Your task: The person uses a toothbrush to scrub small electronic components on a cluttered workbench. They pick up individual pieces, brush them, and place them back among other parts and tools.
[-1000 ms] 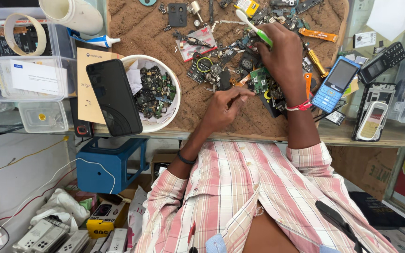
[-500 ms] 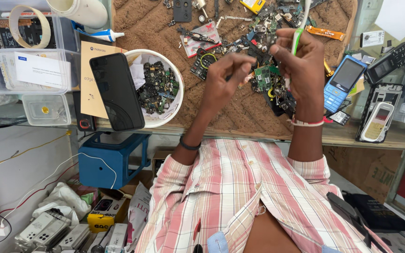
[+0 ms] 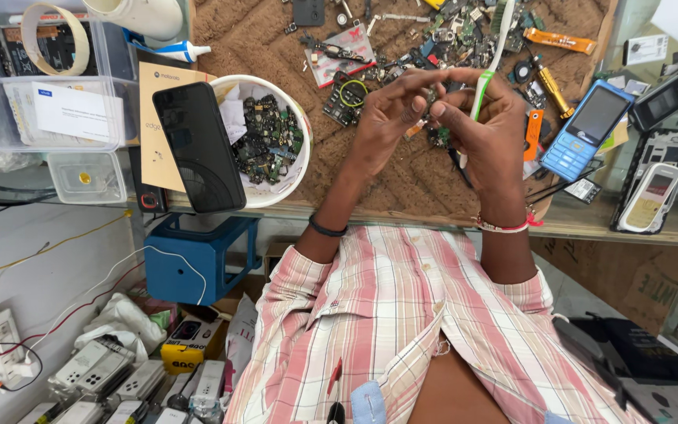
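Pinching a small electronic part [image 3: 427, 100] between fingertips is the step judged to be in hand: the part is being held above the brown fibre mat [image 3: 260, 39], where the two hands meet, and most of it is hidden by the fingers, so its kind cannot be told. It is being gripped, narrowly, by the thumb and forefinger of the left hand [image 3: 390, 126]. The right hand [image 3: 492, 129] is being closed around a white-and-green brush [image 3: 490, 67], whose handle is being held upright with its upper end reaching toward the top edge of the view, while the fingertips of that hand are being brought against the same part. The next move is judged to call for a steady pinch and fine fingertip work, since the part is small and is being carried clear of the mat.

Loose circuit boards and phone pieces [image 3: 449, 39] are lying scattered on the mat just beyond the hands. A blue keypad phone [image 3: 586, 129] is resting to the right, near an orange strip [image 3: 533, 133]. To the left, a white bowl [image 3: 301, 129] of green boards is sitting at the edge of the counter [image 3: 614, 228], with a black smartphone [image 3: 198, 145] leaning against it. Clear plastic boxes [image 3: 56, 118] are being stacked further left. A blue box [image 3: 198, 255] is standing below the counter.
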